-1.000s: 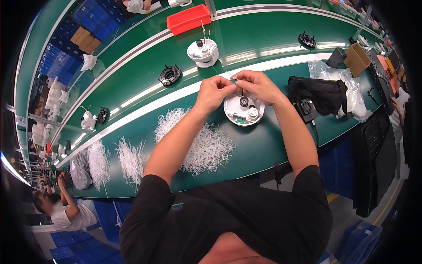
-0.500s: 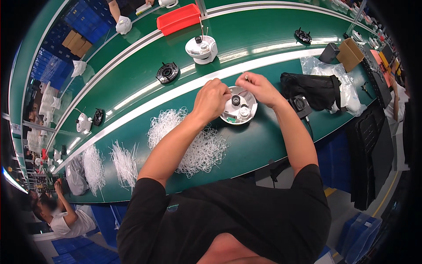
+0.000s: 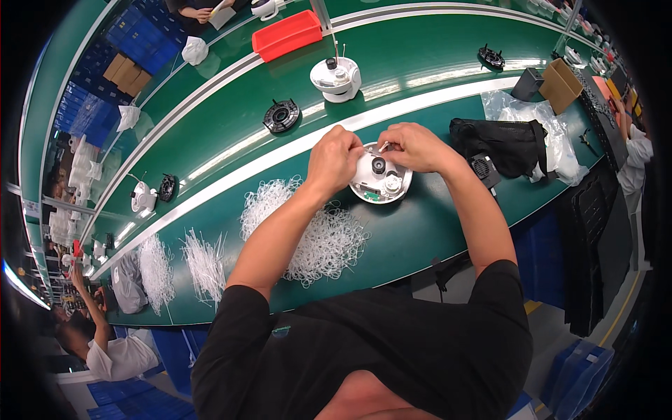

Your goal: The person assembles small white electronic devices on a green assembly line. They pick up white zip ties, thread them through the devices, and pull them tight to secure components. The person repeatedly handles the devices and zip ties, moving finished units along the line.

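1. See the green workbench point(image 3: 427, 231) sweeping through the middle of the frame, apparently serving as a near surface within arm's reach, with a glossy green strip point(image 3: 420, 45) beyond.
2. Find a pile of white loops point(image 3: 329, 245) left of centre, beside the left forearm point(image 3: 280, 227), likely heaped there for easy picking; farther left, straight white strands point(image 3: 203, 266), probably kept apart for sorting.
3. Note a black bag point(image 3: 490, 147) right of centre, partly over clear plastic point(image 3: 560, 150), perhaps set aside to leave working room.
4. Spot a red tray point(image 3: 287, 35) at upper centre, presumably meant for loose parts.
5. Locate the round white housing point(image 3: 378, 201) at frame centre, resting on the workbench with open side up, probably for access to the interior.
6. See the left hand point(image 3: 336, 162) at the housing's upper-left rim, fingertips bunched, perhaps for steadying; cannot tell anything held there.
7. See the right hand point(image 3: 418, 148) over the upper-right rim, thumb and finger pinched together, seemingly around a small pale piece point(image 3: 384, 146), likely for fine control.
8. Note a similar white unit point(image 3: 336, 80) and a black ring point(image 3: 282, 116) above centre, apart from both hands.
9. Find a black cylinder point(image 3: 379, 165) upright inside the housing, just below the fingertips.
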{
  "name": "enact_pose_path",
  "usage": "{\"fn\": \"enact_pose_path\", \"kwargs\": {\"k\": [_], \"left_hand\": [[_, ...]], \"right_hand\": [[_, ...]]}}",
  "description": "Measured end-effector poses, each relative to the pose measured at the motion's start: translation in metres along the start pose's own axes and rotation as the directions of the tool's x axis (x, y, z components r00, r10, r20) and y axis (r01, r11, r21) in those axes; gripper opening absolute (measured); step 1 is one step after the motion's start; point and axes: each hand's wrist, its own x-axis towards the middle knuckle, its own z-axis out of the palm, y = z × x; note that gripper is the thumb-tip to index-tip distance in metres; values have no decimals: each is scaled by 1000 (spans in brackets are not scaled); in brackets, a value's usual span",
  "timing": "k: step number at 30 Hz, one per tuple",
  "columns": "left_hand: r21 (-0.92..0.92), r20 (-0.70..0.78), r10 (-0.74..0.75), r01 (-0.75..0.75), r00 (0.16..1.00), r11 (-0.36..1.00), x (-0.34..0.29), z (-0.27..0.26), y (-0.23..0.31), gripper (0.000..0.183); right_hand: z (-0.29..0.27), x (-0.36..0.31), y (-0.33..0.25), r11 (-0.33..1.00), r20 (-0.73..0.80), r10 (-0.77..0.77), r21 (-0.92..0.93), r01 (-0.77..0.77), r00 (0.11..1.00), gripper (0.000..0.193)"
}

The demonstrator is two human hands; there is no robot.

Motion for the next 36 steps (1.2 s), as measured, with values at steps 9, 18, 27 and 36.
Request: {"fn": "enact_pose_path", "kwargs": {"k": [9, 18, 27, 36], "left_hand": [[-617, 465, -512, 679, 723, 398, 75, -6, -54, 53], [-875, 359, -596, 481, 719, 53, 154, 57, -116, 31], [-892, 329, -471, 434, 818, 131, 72, -6, -53, 33], [-798, 490, -401, 583, 774, 152, -17, -31, -26, 36]], "right_hand": [[13, -12, 7, 960, -178, 209, 224, -168, 962, 18], [-4, -16, 25, 893, -138, 413, 255, -371, 900, 26], [-46, 51, 121, 747, -479, 660, 500, -438, 580, 27], [-32, 91, 135, 607, -479, 781, 731, -311, 400, 41]]}}
